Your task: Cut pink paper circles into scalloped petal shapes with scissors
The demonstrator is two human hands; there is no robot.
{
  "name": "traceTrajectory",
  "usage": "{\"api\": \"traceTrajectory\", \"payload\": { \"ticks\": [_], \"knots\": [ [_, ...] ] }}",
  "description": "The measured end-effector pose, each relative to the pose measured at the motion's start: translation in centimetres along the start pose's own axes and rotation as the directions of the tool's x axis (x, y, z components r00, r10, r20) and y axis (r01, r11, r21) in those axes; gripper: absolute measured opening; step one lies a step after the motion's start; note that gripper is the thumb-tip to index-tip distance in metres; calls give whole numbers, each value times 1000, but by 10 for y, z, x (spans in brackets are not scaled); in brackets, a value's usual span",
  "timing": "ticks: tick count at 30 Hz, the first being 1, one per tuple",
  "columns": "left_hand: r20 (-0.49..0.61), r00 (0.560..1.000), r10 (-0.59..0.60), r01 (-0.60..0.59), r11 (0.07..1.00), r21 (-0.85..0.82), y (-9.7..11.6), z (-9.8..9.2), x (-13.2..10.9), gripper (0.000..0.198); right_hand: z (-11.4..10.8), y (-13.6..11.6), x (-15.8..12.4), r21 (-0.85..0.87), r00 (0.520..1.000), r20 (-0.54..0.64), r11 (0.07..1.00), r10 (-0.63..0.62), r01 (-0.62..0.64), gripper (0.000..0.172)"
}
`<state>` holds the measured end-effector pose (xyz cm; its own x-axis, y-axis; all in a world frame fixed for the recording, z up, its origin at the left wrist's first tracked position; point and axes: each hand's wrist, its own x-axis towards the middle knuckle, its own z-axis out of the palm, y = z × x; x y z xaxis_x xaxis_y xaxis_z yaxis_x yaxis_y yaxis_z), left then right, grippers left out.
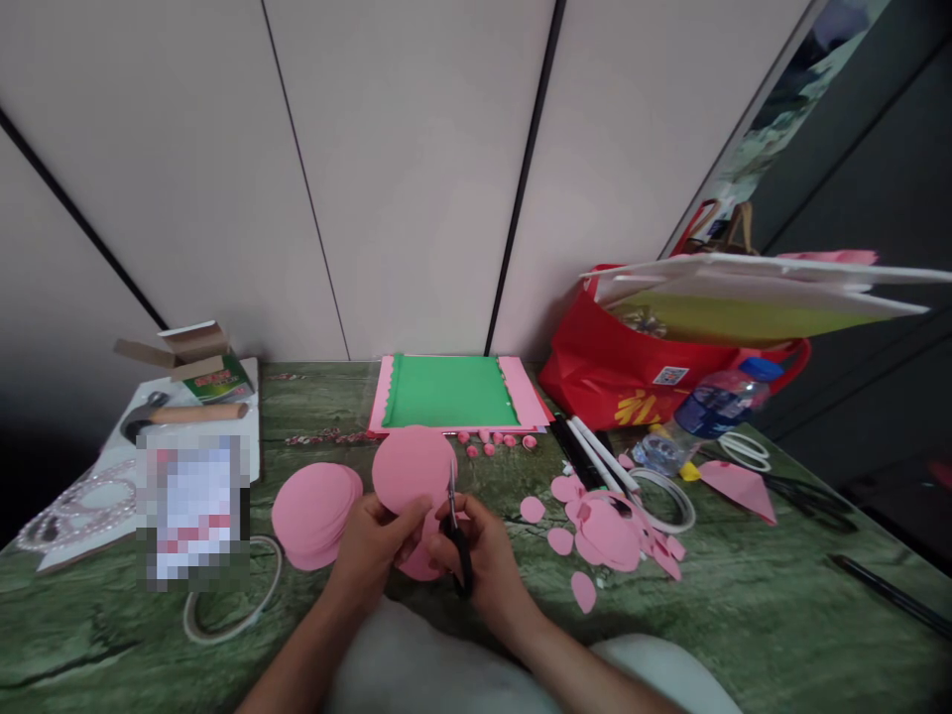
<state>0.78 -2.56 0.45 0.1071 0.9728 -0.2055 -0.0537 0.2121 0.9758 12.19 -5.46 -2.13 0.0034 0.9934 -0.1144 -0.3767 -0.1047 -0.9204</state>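
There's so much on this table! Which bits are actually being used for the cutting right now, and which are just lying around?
In use:
pink circle in the left hand
scissors in the right hand
stack of pink circles
pink offcuts

Lying about:
hammer
red bag
water bottle
green sheet

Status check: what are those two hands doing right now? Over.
Left hand pinching pink paper circle. Right hand gripping scissors, blades at circle's right edge. Pink scraps lie right of hands, not blocking.
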Motion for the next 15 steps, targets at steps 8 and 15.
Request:
{"api": "traceTrajectory", "payload": {
  "ticks": [8,15],
  "knots": [
    [47,999,-5,9,996,-87,2,1,-1,34,3,6,-2,-12,999,22,999,-36,36,35],
    [-42,999,-16,16,1000,-5,2,0,1,41,0,3,-2,-38,999,20,999,-39,39,40]
  ]
}}
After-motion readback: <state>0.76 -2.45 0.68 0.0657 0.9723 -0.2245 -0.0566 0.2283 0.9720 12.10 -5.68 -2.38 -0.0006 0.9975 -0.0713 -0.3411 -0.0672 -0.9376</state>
